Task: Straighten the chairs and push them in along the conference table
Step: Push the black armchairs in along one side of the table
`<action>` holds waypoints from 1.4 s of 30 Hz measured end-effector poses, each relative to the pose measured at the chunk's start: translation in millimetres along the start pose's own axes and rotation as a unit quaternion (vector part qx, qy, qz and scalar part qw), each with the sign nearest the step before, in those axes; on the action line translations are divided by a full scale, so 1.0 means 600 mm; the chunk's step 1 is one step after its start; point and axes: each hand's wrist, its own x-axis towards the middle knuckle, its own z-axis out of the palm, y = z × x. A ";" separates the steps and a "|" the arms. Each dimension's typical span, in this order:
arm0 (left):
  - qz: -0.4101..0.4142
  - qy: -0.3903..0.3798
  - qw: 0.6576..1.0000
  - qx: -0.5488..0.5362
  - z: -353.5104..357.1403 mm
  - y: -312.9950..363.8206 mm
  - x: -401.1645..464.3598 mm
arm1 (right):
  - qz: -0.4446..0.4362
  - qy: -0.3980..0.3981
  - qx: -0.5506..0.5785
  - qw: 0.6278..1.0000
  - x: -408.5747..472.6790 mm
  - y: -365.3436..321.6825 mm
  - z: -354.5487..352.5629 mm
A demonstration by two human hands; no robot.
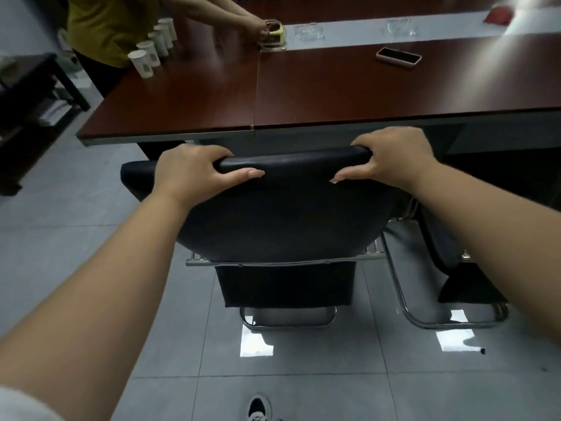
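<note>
both hands, left hand (188, 171) and right hand (394, 156), grip the top of a black chair (282, 214) facing the dark red tabletop (334, 92), which carries paper cups (150, 53) and a phone (398, 57); grey floor tiles (303, 375) shine below.

A glossy grey tiled floor (91, 238) mirrors bright patches of ceiling light (256, 344) in a dim office, where a dark shelving unit (27, 117) stands against the pale wall (18, 22) at left.
</note>
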 end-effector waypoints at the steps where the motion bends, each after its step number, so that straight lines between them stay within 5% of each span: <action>1: 0.008 0.002 1.000 -0.001 0.002 0.005 0.000 | 0.008 -0.006 0.010 1.000 -0.003 0.002 -0.001; 10: 0.058 0.028 0.998 0.018 0.021 0.002 -0.037 | 0.039 -0.026 0.033 0.998 -0.052 -0.013 0.011; 35: 0.065 -0.051 0.996 -0.021 -0.015 -0.042 -0.005 | 0.158 -0.045 0.094 0.982 -0.047 -0.075 -0.010; 40: 0.023 -0.125 0.992 -0.017 -0.024 -0.027 -0.029 | 0.165 -0.042 0.102 0.980 -0.071 -0.092 -0.005; 42: -0.016 -0.177 0.978 -0.109 -0.033 -0.025 -0.023 | 0.172 -0.033 0.143 0.974 -0.073 -0.098 -0.011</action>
